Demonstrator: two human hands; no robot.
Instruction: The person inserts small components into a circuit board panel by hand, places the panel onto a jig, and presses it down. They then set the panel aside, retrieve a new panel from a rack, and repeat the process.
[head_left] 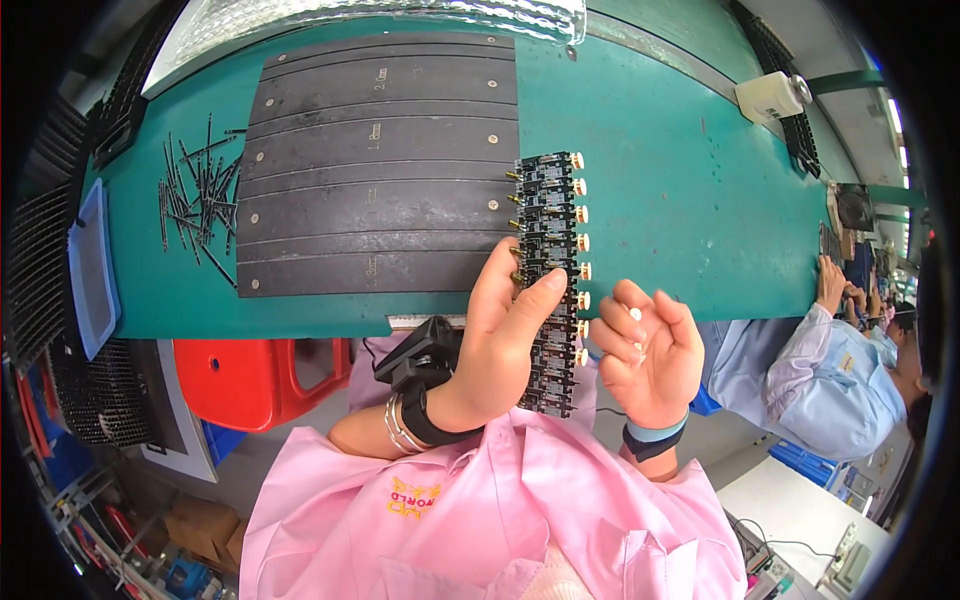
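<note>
My left hand (503,340) grips a long black circuit board panel (547,205), thumb on top and fingers beneath it. The panel stands lengthwise in front of me, its near end over my lap. Down its right edge runs a row of small round white-and-copper parts (582,243); short gold pins (514,200) stick out on the left edge. Just right of the panel, my right hand (655,360) is turned palm up with its fingers curled. Small white round pieces (635,314) lie among those fingers; how many is hidden.
A dark grooved plate (380,150) lies on the green table (680,200). Left of it are scattered thin black strips (195,205) and a blue tray (93,270). A white bottle (770,98) stands far right. Near me are a red stool (235,385) and, at right, a seated co-worker (825,385).
</note>
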